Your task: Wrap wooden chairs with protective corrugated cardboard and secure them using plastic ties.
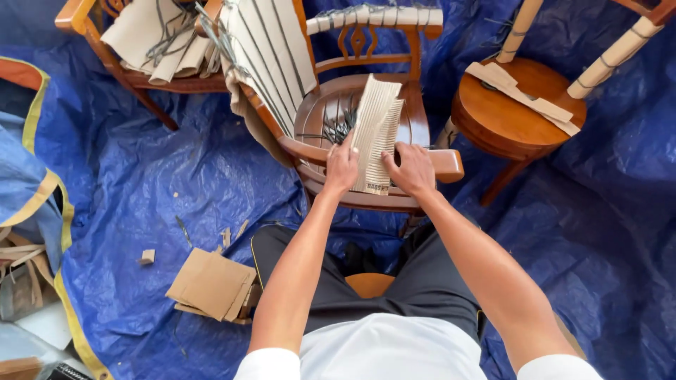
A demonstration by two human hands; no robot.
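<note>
- Both my hands are on a strip of corrugated cardboard (pixel 376 134) lying over the front edge of the wooden armchair (pixel 366 91) right in front of me.
- Left hand (pixel 341 167) grips the strip's left edge near its lower end; right hand (pixel 412 169) presses on its right edge. Hands are apart, strip between them, both clamped on it.
- Strip's long axis runs away from me, near end at the seat's front rail, far end pointing up toward the chair back, leaning slightly right. Ribs run along its length.
- Packaging around: chair's backrest and arm carry cardboard wrap (pixel 271 56) tied with dark straps; top rail is wrapped too.
- Folded brown cardboard piece (pixel 211 285) lies flat on the blue tarp (pixel 141 183), left of my knee.
- Round wooden stool (pixel 517 105) to the right has 1 flat cardboard strip on its seat.
- Second chair, upper left, holds loose cardboard sheets (pixel 151 35).
- No labels or signs readable.
</note>
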